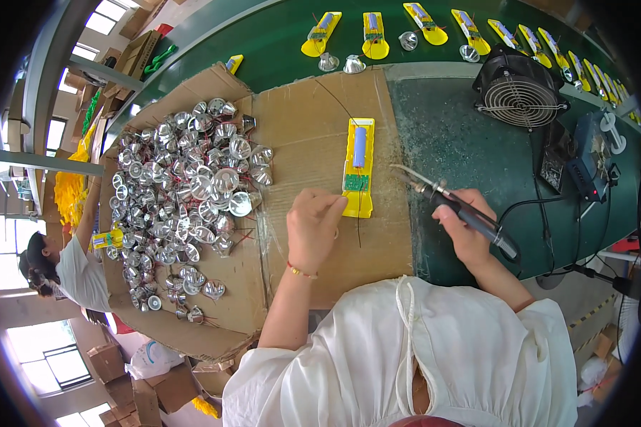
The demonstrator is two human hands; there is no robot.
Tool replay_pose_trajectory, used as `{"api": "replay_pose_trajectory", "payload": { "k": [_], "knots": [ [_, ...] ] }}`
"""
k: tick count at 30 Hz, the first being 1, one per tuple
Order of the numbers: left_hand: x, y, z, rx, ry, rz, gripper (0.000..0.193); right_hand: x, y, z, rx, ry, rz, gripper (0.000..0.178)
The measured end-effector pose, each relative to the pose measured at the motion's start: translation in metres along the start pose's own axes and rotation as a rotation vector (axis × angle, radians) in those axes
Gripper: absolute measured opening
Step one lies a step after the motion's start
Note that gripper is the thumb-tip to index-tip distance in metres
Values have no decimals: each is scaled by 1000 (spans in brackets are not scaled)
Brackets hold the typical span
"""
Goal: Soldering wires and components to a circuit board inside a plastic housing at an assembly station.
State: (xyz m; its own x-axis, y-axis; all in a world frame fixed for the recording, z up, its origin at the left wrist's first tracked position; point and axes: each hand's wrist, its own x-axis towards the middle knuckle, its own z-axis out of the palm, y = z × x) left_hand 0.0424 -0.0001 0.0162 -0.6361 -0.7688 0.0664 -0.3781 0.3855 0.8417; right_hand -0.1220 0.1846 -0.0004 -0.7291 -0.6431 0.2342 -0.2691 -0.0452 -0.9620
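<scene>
On the cardboard sheet lies a yellow flashlight housing point(365, 206), its open side up. Inside it are a purple cylindrical battery point(360, 146) and a small green circuit board point(356, 183); thin dark wires stick out at both ends. My left hand point(313, 224) is closed, thumb and finger pinched at the housing's lower left edge. My right hand point(468, 238) grips a soldering iron point(486, 226) by its dark handle. The iron's bent tip points left, to the right of the housing and apart from it.
A cardboard box point(228, 324) full of silver reflector cups point(201, 186) stands left. A black fan point(523, 107) and a blue soldering station point(587, 167) are at right. Beyond, a green belt point(263, 43) carries several similar yellow housings point(372, 35). Another person point(78, 263) reaches in at far left.
</scene>
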Motion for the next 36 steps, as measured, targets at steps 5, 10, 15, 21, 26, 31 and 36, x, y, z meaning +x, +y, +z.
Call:
{"api": "replay_pose_trajectory", "payload": {
  "k": [5,10,15,21,26,31,36],
  "knots": [
    [3,4,12,-16,4,-1,7,-2,-11,14,-74,-83,-96,15],
    [5,1,18,23,19,53,9,-1,-13,18,-112,-148,-52,16],
    [7,-3,20,26,21,38,9,-3,-10,23,-69,-155,-10,15],
    [10,0,21,68,27,18,10,-3,-9,27,-30,-155,9,14],
    [12,0,22,43,33,9,11,1,-14,31,30,-126,47,13],
    [15,2,21,53,23,-3,11,-2,-13,31,57,-94,101,12],
    [17,2,20,12,21,16,12,-2,-19,24,152,-14,128,14]
  ]
}}
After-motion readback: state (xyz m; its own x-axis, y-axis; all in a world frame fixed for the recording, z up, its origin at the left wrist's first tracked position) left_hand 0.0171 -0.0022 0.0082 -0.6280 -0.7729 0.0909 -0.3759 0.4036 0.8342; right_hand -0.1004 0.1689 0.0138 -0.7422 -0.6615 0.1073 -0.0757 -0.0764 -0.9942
